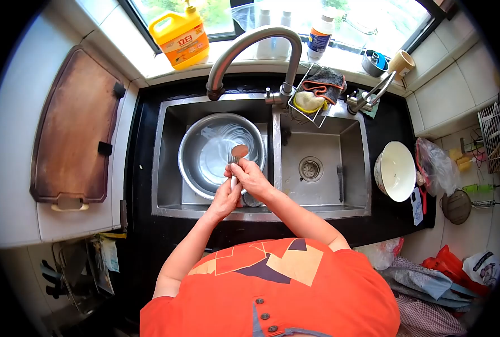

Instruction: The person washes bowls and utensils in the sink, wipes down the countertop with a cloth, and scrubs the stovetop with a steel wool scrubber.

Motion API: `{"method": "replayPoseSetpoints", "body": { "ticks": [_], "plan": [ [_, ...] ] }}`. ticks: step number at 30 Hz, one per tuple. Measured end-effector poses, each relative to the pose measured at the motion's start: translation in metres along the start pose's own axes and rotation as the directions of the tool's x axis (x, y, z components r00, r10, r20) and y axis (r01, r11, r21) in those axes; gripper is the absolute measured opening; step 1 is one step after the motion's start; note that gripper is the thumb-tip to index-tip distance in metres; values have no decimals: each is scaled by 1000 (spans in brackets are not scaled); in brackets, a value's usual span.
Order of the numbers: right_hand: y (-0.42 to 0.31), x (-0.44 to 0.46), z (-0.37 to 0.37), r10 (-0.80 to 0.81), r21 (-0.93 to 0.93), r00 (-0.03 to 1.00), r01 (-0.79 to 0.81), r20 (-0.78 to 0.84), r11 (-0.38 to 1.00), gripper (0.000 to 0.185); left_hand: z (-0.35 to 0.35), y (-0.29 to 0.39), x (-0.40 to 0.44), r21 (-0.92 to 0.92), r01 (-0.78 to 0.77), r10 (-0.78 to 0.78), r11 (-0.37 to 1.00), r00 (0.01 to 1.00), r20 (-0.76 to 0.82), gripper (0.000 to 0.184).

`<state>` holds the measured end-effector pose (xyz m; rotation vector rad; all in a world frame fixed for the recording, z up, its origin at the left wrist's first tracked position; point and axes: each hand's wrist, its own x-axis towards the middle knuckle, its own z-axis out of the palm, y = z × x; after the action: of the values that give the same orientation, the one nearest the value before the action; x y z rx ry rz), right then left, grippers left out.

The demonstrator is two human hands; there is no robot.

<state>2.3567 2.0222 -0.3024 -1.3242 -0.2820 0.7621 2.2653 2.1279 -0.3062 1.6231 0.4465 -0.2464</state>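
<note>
Over the left sink, my right hand (pixel 250 177) is closed around a metal spoon (pixel 239 150), whose shiny bowl end points up and away from me. My left hand (pixel 225 199) is closed lower down, around the handle end. Whether a second utensil is in the bundle, I cannot tell. Beneath both hands sits a large round metal basin (pixel 205 124) with some cloudy water in it. A small shiny metal thing (pixel 252 200) shows partly behind my right wrist; the rest is hidden.
A steel faucet (pixel 255 35) arches above the double sink (pixel 323 140). Between the basins hangs a wire rack (pixel 319 117) with a cloth and sponge. A white bowl (pixel 396 171) stands on the right counter. A yellow detergent jug (pixel 181 42) is on the sill, a cutting board (pixel 76 129) at left.
</note>
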Motion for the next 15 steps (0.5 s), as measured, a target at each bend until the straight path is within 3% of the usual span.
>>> {"method": "replayPoseSetpoints", "body": {
  "ticks": [1, 3, 4, 7, 8, 9, 10, 11, 12, 13, 15],
  "plan": [
    [-2, 1, -5, 4, 2, 1000, -4, -9, 1000, 25, 0, -3, 6, 0, 4, -4, 1000, 1000, 9, 27],
    [-4, 2, -15, -5, -107, 1000, 5, -4, 994, 25, -3, -9, 15, 280, -232, 272, 931, 956, -112, 26],
    [-3, 3, -16, -21, -11, 1000, 21, -16, 1000, 24, -4, 2, 15, 400, -231, 306, 887, 942, -134, 26],
    [-9, 4, -25, -60, -46, 998, 60, 6, 997, 23, -2, 14, 21, 312, -242, 306, 919, 936, -173, 24],
    [-8, 6, -29, -79, -82, 996, 81, 29, 993, 25, -2, 11, 26, 112, -317, 329, 942, 936, -122, 23],
    [-9, 7, -30, -78, -80, 997, 80, 28, 994, 25, -5, 17, 26, 113, -315, 328, 942, 937, -122, 23],
    [-12, 7, -31, -81, -38, 997, 81, -3, 996, 26, -11, 31, 24, -251, -50, 53, 967, 999, 6, 26],
    [-14, 7, -33, -84, 3, 996, 84, -33, 996, 27, -16, 43, 21, -535, 260, -166, 804, 962, 218, 30],
    [-18, 8, -36, -121, -72, 992, 118, -39, 990, 29, -17, 51, 20, -587, 295, -177, 754, 952, 251, 35],
    [-25, 8, -42, -50, -43, 999, 49, -17, 998, 30, -22, 50, 22, -590, 290, -176, 753, 954, 244, 35],
    [-32, 9, -43, -2, 12, 1000, 2, -11, 1000, 31, -31, 43, 24, -756, 407, -98, 512, 902, 420, 35]
  ]
}}
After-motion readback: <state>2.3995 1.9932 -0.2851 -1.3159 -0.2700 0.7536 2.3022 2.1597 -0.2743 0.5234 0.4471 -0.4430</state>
